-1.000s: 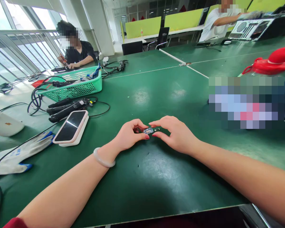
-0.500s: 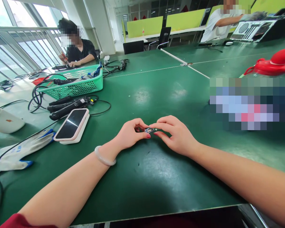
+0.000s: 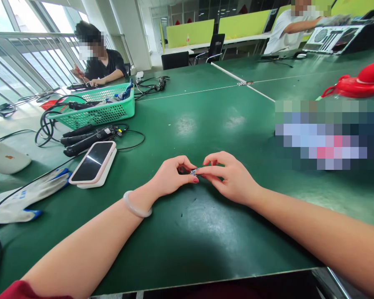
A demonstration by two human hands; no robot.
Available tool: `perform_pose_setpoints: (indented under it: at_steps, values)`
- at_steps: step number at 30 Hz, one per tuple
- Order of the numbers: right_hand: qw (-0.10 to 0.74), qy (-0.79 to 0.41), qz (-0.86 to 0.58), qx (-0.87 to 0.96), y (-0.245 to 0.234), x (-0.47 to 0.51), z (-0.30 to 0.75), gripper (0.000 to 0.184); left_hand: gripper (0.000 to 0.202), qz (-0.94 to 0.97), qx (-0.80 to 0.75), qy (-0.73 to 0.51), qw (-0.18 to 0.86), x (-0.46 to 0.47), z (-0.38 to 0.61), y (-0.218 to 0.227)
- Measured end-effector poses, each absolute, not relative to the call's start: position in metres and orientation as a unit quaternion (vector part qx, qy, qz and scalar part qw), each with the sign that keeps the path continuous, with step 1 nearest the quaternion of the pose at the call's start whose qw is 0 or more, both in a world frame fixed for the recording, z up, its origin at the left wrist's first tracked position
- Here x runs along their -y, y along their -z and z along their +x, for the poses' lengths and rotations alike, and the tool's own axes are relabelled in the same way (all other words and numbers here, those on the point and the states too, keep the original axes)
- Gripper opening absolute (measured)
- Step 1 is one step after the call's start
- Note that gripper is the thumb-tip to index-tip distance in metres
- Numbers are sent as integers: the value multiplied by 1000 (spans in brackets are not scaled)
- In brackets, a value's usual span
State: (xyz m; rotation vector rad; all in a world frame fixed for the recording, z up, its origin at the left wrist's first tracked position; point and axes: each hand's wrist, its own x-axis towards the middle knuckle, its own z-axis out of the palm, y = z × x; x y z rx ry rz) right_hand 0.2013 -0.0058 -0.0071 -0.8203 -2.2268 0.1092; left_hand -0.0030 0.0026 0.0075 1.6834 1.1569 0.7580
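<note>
One small circuit board (image 3: 193,171), head view: held over the green table (image 3: 162,249). Left hand (image 3: 172,176) pinches its left end, thumb against fingers. Right hand (image 3: 233,178): fingers at its right end; cannot tell whether they grip it.

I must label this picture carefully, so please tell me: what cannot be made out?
All in the head view:
- Small board: details too small, partly covered by the fingers.
- Basket: lower contents hidden by its wall.
- Glove: cut off by the left edge.
- Item below the red lid: blurred by pixelation.
</note>
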Motion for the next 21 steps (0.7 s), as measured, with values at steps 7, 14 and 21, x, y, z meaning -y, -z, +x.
perform_pose_setpoints:
  at_steps: [7,14,21]
  values:
    - [374,-15,-305,876,8,7,202,22,29,693,-466,-298,463,-4,-3,-5]
    - [374,-10,-304,876,7,8,202,21,29,688,-466,-303,466,-4,-4,-6]
    - [346,-40,-337,875,4,4,204,20,28,687,-485,-305,446,-4,-5,-5]
